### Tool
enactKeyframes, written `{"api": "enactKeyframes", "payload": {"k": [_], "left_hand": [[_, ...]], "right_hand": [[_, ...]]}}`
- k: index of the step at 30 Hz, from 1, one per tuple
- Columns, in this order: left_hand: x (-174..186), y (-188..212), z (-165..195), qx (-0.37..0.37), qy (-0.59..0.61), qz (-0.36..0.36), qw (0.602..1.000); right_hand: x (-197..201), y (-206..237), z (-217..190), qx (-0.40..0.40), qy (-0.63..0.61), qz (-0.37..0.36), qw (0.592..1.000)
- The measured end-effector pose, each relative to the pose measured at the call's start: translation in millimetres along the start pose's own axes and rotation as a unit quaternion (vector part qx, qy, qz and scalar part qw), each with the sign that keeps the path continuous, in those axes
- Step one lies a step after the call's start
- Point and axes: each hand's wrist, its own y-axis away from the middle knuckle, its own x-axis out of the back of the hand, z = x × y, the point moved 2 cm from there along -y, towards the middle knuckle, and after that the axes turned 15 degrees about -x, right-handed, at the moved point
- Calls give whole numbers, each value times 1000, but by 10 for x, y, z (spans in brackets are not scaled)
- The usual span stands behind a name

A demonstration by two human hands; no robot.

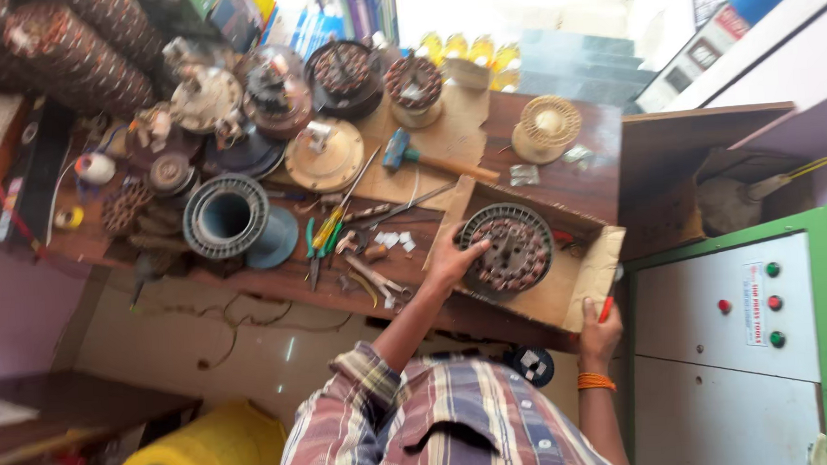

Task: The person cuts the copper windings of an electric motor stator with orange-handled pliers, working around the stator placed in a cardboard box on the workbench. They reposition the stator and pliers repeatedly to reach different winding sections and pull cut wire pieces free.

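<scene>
Left hand: my left hand (452, 263) lies spread on the rim of the round wound stator (507, 249), fingers open and touching its left edge, not closed around it.
Right hand: my right hand (599, 331) is closed on a red-handled tool (608, 303) at the near right corner of the cardboard sheet (578, 281); an orange band sits on that wrist.
Stator position: I see it lying flat on the cardboard sheet, on the right part of the wooden workbench (560, 184).
Nearby tools: pliers and green-handled screwdrivers (325, 236) lie just left of my left hand; a blue-headed hammer (429, 159) rests farther back.
Other parts: a grey ribbed spool (227, 215) stands well to the left, and a cream plastic reel (546, 127) sits behind the stator.
Right side: a green and white control cabinet (752, 329) stands beside the bench.
</scene>
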Motion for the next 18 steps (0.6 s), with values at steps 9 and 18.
{"api": "enactKeyframes", "payload": {"k": [9, 18], "left_hand": [[-196, 148, 147, -81, -122, 18, 989], [-83, 0, 202, -33, -131, -49, 990]], "right_hand": [[272, 47, 284, -115, -306, -30, 945], [599, -213, 161, -93, -309, -152, 934]]}}
